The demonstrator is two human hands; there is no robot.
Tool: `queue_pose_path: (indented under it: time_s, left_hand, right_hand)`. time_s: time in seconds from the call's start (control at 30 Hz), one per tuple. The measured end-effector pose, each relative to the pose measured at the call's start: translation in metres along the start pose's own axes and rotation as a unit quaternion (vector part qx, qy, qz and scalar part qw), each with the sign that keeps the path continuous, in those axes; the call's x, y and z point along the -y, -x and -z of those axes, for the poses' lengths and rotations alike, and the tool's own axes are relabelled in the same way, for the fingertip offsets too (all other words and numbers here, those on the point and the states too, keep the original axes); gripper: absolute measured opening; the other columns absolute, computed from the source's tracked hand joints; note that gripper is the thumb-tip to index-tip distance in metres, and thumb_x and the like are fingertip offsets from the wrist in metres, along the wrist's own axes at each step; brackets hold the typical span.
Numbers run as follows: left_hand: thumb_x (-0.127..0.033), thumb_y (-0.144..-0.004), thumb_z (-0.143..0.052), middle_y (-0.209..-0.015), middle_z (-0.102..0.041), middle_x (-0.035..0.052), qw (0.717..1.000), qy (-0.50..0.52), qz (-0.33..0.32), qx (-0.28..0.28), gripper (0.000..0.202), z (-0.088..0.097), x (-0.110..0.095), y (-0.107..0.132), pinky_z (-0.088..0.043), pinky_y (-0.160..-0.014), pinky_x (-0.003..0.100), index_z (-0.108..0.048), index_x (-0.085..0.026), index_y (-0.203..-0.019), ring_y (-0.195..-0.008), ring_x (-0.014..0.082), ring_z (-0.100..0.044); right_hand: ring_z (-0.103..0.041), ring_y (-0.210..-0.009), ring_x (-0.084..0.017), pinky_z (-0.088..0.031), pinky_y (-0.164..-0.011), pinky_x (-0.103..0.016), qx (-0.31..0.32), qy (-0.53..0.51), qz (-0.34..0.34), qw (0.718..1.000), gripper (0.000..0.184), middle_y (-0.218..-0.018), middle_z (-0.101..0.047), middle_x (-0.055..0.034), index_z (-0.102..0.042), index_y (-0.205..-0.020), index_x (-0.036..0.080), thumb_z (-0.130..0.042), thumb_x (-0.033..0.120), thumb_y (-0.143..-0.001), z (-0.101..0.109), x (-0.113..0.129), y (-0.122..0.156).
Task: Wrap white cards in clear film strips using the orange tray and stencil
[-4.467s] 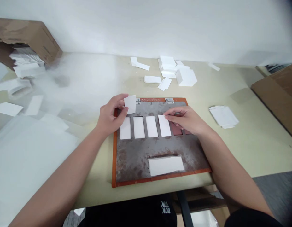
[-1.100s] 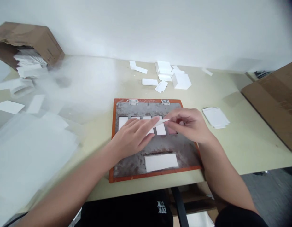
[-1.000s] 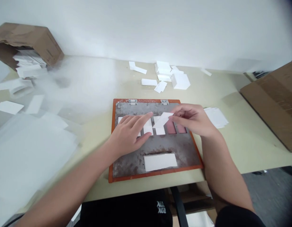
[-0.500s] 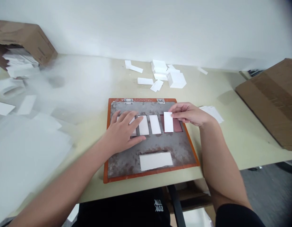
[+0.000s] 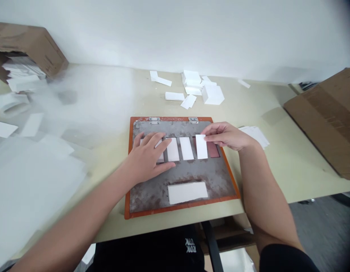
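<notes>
A grey hinged plate (image 5: 186,172) with an orange rim lies before me, with a row of rectangular slots. White cards fill several slots, among them one card (image 5: 186,148) and its neighbour (image 5: 173,149). My right hand (image 5: 224,136) pinches a small white card (image 5: 201,147) by its upper right edge, over a slot near the right end. The last slot (image 5: 212,149) shows a reddish base. Fingers spread, my left hand (image 5: 149,156) rests over the left slots and partly hides them. A wider white strip (image 5: 188,192) lies along the plate's front part.
Stacks of white cards (image 5: 213,94) and loose pieces lie behind the plate. More cards (image 5: 256,136) lie beyond my right wrist. An open cardboard box (image 5: 54,53) holds papers at the left; another box (image 5: 325,121) stands at the right. White sheets (image 5: 30,181) cover the left side.
The pinched white card sits slightly further left within its slot, covering more of the reddish base there. My left hand stays in place on the plate.
</notes>
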State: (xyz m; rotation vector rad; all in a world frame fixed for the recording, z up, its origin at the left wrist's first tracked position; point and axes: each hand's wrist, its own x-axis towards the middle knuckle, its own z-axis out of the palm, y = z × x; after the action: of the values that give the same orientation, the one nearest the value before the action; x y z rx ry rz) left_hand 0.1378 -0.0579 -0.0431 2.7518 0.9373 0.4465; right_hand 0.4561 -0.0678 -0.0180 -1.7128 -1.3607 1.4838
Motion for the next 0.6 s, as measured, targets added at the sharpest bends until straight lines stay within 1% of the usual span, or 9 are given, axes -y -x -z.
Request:
queue_pose_path:
  time_s: [0.2, 0.33, 0.47, 0.6]
  left_hand:
    - [-0.057, -0.092, -0.052, -0.142, -0.052, 0.0188, 1.0, 0.009, 0.005, 0.007, 0.06, 0.0, 0.0, -0.001, -0.028, -0.111, 0.062, -0.05, -0.019, -0.138, -0.128, 0.0362, -0.049]
    - [-0.057, -0.093, -0.05, -0.142, -0.051, 0.0203, 1.0, 0.003, 0.003, 0.011, 0.06, 0.001, 0.0, 0.0, -0.031, -0.109, 0.062, -0.049, -0.017, -0.137, -0.127, 0.0363, -0.05]
    - [-0.06, -0.093, -0.048, -0.147, -0.045, 0.0226, 1.0, -0.004, -0.003, -0.002, 0.064, 0.001, 0.001, 0.0, -0.03, -0.11, 0.061, -0.047, -0.016, -0.139, -0.129, 0.0368, -0.049]
    - [-0.065, -0.091, -0.047, -0.15, -0.041, 0.0232, 1.0, 0.003, 0.002, -0.009, 0.071, 0.001, 0.0, 0.0, -0.031, -0.109, 0.063, -0.044, -0.018, -0.143, -0.127, 0.0391, -0.05]
  right_hand:
    - [-0.035, -0.048, -0.004, -0.021, -0.042, -0.022, -0.01, 0.014, -0.004, 1.0, 0.032, -0.073, -0.065, 0.0008, -0.072, -0.087, 0.02, -0.084, 0.04, -0.065, -0.003, 0.002, 0.001]
    - [-0.038, -0.05, -0.005, -0.025, -0.043, -0.022, -0.02, 0.032, -0.009, 0.999, 0.032, -0.073, -0.064, 0.0003, -0.073, -0.089, 0.02, -0.082, 0.041, -0.066, -0.004, 0.004, 0.003]
    - [-0.047, -0.056, -0.008, -0.03, -0.045, -0.022, -0.036, 0.052, -0.006, 0.998, 0.032, -0.074, -0.065, -0.001, -0.074, -0.088, 0.02, -0.081, 0.042, -0.066, -0.007, 0.007, 0.006]
    - [-0.054, -0.061, -0.011, -0.037, -0.05, -0.025, -0.055, 0.09, 0.02, 0.994, 0.03, -0.074, -0.066, -0.0013, -0.075, -0.087, 0.021, -0.079, 0.044, -0.069, -0.011, 0.011, 0.01]
